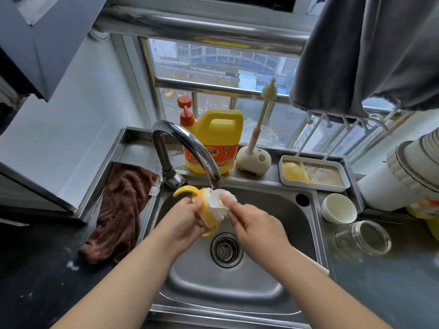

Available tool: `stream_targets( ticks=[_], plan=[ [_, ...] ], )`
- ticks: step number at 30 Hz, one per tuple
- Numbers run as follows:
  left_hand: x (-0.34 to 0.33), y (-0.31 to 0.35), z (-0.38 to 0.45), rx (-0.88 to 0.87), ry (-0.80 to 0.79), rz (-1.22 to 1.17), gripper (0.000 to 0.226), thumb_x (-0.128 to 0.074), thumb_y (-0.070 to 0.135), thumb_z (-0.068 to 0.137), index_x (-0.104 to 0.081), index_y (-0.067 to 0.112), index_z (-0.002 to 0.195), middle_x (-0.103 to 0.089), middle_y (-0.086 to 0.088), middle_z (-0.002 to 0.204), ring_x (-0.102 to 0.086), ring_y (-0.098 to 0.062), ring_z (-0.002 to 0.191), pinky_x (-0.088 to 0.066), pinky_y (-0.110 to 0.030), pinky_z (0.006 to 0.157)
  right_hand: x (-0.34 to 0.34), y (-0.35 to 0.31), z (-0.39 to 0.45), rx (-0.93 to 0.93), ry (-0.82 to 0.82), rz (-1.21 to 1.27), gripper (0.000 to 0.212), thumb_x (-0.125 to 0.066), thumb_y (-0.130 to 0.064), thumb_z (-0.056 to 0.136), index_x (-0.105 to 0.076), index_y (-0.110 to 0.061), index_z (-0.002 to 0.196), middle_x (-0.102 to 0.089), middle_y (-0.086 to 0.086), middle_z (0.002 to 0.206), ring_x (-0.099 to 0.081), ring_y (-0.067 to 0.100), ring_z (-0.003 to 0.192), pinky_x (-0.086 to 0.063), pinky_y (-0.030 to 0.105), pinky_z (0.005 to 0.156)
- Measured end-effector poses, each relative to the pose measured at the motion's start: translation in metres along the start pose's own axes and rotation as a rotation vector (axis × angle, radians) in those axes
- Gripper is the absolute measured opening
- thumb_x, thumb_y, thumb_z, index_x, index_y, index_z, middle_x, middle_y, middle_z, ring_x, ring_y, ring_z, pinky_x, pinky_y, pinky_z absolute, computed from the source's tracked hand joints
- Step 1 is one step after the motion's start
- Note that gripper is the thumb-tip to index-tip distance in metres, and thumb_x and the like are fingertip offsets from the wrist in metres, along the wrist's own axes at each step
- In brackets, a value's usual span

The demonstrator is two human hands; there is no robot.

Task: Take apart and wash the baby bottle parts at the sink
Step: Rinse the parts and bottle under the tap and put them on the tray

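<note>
Head view: detergent jug (215, 143) label reads "KEON"; remaining print illegible.

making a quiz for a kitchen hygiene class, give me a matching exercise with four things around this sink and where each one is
Things:
1. brown towel
2. soap jug
3. glass jar
4. yellow handled collar

Places:
A. on its side on the counter, right of the sink
B. gripped by the left hand under the faucet
C. draped over the sink's left edge
D. upright on the ledge behind the faucet

Pairs: 1-C, 2-D, 3-A, 4-B
</note>
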State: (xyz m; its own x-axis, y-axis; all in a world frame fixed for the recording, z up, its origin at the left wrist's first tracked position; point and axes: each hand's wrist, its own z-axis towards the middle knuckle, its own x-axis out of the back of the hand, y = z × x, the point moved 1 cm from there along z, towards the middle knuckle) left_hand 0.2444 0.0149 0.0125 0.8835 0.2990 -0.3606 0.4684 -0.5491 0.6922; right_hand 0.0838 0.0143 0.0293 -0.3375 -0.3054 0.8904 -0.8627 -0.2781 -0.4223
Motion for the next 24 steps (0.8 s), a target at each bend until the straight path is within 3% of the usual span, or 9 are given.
stream_targets(
  ticks=[2,6,10,14,16,20,24],
  plan=[
    [0.001,-0.006,-0.002,-0.015,-0.031,0.112,0.012,-0.046,0.008,0.097,-0.058,0.011,0.098,-0.066,-0.01,0.083,-0.063,-0.019,0.067,-0.048,-0.031,0.064,-0.001,-0.004,-0.001,0.007,-0.008,-0.033,0.044,-0.03,-0.043,0.1,-0.023,-0.056,0.141,-0.056,-0.005,0.099,-0.057,0.02,0.095,-0.042,0.032,0.071],
    [0.002,-0.01,-0.008,-0.12,-0.113,0.203,0.012,-0.047,0.002,0.095,-0.056,0.009,0.098,-0.072,-0.01,0.087,-0.07,-0.019,0.079,-0.049,-0.038,0.084,0.003,0.009,0.015,-0.109,-0.012,0.068,0.041,-0.03,-0.044,0.1,-0.028,-0.054,0.14,-0.061,-0.003,0.117,-0.055,0.022,0.109,-0.046,0.035,0.081],
    [0.011,-0.007,-0.009,-0.224,-0.117,0.36,0.016,-0.045,0.009,0.098,-0.058,0.016,0.104,-0.073,0.003,0.085,-0.069,-0.011,0.084,-0.045,-0.033,0.092,0.005,0.0,0.004,0.007,-0.039,0.054,0.04,-0.034,-0.042,0.1,-0.032,-0.054,0.138,-0.062,-0.007,0.112,-0.056,0.017,0.105,-0.045,0.033,0.081],
    [0.011,-0.009,-0.011,-0.208,-0.157,0.42,0.018,-0.044,0.01,0.098,-0.057,0.02,0.105,-0.07,0.001,0.092,-0.07,-0.014,0.085,-0.043,-0.035,0.099,0.006,0.013,0.018,-0.107,-0.011,0.116,0.039,-0.035,-0.043,0.099,-0.035,-0.054,0.137,-0.064,-0.005,0.116,-0.056,0.019,0.107,-0.047,0.034,0.082],
    [0.014,-0.01,-0.01,-0.201,-0.17,0.424,0.018,-0.045,0.012,0.098,-0.058,0.02,0.107,-0.072,0.0,0.087,-0.069,-0.016,0.088,-0.041,-0.038,0.101,0.007,0.008,0.014,-0.046,-0.016,0.16,0.04,-0.039,-0.04,0.099,-0.037,-0.054,0.136,-0.065,-0.006,0.114,-0.057,0.018,0.103,-0.047,0.033,0.081],
    [0.016,-0.009,-0.007,-0.157,-0.167,0.401,0.018,-0.048,0.014,0.097,-0.062,0.015,0.108,-0.072,-0.007,0.088,-0.067,-0.025,0.087,-0.042,-0.05,0.1,0.012,0.002,0.009,0.027,0.05,0.172,0.04,-0.04,-0.039,0.099,-0.038,-0.053,0.136,-0.063,-0.009,0.112,-0.057,0.015,0.103,-0.046,0.032,0.08],
    [0.008,-0.011,-0.007,-0.121,-0.2,0.401,0.019,-0.059,0.024,0.086,-0.067,0.012,0.1,-0.07,-0.006,0.083,-0.067,-0.023,0.075,-0.049,-0.047,0.091,0.014,-0.003,0.02,0.035,0.049,0.031,0.041,-0.033,-0.043,0.1,-0.031,-0.053,0.139,-0.058,-0.008,0.103,-0.055,0.016,0.099,-0.041,0.031,0.075]
  ],
)
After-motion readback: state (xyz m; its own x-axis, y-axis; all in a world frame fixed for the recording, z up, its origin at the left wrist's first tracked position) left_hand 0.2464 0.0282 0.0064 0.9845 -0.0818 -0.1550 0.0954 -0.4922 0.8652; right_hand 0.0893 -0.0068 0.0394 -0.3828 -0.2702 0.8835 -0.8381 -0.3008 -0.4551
